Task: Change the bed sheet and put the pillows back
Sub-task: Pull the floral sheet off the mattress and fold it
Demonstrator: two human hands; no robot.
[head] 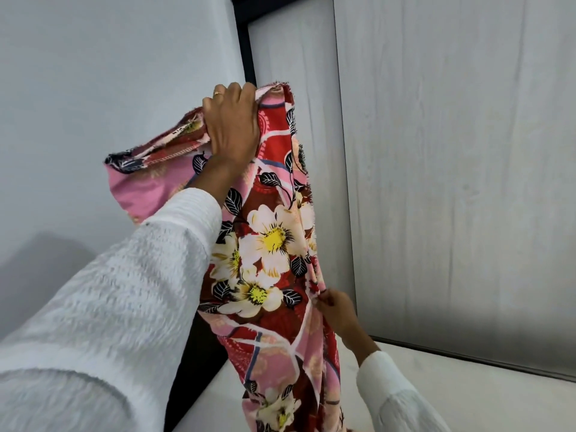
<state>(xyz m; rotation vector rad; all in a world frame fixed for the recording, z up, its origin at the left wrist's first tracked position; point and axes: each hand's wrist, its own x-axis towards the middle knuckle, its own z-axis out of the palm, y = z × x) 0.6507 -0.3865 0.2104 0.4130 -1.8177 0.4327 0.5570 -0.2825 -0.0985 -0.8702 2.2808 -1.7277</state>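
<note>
White wall, pale surface; both hands grip floral sheet.

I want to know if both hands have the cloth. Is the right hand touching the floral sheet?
Touching. The head view shows the right hand pinching the floral sheet at its edge.

A plain pale grey-white painted wall is seen across the left half of the view, with a soft shadow cast low on it. A narrow black upright frame is set just beside it. To the right, tall light grey panels are divided by a thin vertical seam.
</note>
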